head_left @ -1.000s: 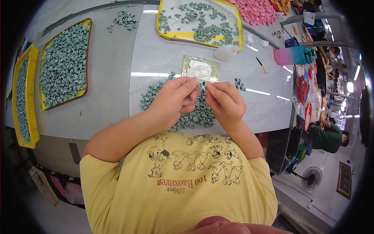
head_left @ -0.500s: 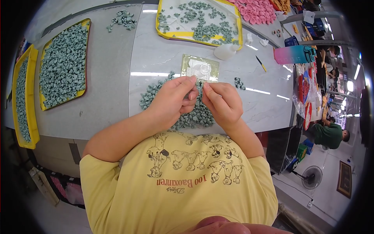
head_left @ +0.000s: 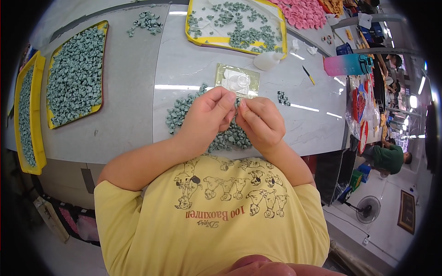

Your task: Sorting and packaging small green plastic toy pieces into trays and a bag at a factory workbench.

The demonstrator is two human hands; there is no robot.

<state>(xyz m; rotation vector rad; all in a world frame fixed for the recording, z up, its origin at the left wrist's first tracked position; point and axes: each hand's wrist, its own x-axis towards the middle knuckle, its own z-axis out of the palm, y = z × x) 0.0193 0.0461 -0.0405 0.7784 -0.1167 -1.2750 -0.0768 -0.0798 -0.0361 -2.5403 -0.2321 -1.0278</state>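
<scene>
Head view: left hand [head_left: 208, 112] and right hand [head_left: 258, 122] meeting fingertip to fingertip above the grey-green pile [head_left: 207, 122] — both pinched on something tiny between them, too small to make out, likely one piece from that pile. Best kept low over the pile, grip light, elbows tucked. Pieces small, knobbly, matte. Glossy marble table [head_left: 138, 92]; yellow trays [head_left: 76, 76] heaped with the same pieces; clear packet [head_left: 237, 80] just beyond the hands — pink pieces [head_left: 304, 11] at the far edge.
</scene>
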